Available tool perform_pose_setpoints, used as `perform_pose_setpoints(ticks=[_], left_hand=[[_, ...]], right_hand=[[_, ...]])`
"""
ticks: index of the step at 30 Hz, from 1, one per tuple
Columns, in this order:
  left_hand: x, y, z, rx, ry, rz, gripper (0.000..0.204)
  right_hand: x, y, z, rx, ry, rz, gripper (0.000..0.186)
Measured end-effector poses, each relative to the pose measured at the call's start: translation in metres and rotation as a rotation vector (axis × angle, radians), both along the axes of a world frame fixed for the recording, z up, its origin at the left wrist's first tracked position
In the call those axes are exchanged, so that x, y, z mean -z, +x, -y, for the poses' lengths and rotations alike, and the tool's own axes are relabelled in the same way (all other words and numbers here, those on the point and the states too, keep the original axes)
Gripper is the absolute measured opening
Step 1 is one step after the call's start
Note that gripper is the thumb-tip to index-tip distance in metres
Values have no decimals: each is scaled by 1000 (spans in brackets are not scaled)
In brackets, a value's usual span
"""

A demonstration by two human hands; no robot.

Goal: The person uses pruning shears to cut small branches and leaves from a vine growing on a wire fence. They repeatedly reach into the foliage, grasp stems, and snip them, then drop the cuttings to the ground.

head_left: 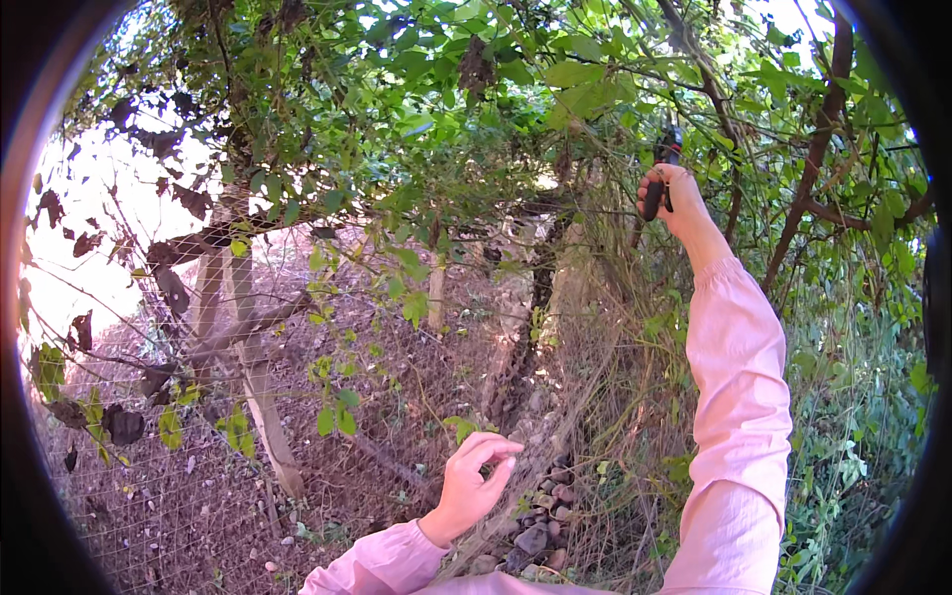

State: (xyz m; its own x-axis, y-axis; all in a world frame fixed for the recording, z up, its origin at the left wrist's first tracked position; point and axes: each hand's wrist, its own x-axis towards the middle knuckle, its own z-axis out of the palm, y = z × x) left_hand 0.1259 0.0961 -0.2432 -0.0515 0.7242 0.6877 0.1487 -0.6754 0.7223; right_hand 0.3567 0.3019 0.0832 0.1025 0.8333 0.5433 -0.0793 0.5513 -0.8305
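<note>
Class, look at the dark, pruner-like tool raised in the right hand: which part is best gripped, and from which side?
Best gripped, I judge, by its dark handle, from below: the tool points upward among the leaves, leaving its handle end lowest, where the right hand wraps it.

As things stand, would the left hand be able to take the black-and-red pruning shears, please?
Probably not: the right hand is closed around the shears, high beside green leaves, while the left hand is well below.
</note>
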Motion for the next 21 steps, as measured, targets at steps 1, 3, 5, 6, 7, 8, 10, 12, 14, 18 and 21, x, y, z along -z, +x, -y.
perform_pose_setpoints(ticks=[1,3,5,6,7,8,10,12,14,18,21], left_hand=[[0,2,0,-2,8,-15,20],[-1,4,0,20,-1,-18,19],[-1,5,0,12,12,-40,19],[0,4,0,10,14,-46,20],[1,3,0,9,10,-39,20],[2,2,0,8,5,-33,20],[4,-1,0,-3,-7,-21,20],[7,-4,0,-11,-35,-3,20],[8,-6,1,-16,-36,1,20],[9,-8,2,-25,-38,-32,19],[7,-6,2,2,-5,-43,19]], right_hand=[[2,-1,0,14,21,53,11],[-5,-2,0,5,10,81,13],[-17,-4,-1,-2,-6,104,15],[-22,-5,-2,1,16,103,19],[-29,-5,-2,15,-24,95,20],[-36,-5,-3,27,-63,86,21],[-46,-6,-5,46,-116,70,24],[-44,-5,-6,76,49,64,18],[-32,-5,-6,162,191,152,24],[9,-5,0,110,146,249,23],[32,-7,5,83,-106,150,19]])
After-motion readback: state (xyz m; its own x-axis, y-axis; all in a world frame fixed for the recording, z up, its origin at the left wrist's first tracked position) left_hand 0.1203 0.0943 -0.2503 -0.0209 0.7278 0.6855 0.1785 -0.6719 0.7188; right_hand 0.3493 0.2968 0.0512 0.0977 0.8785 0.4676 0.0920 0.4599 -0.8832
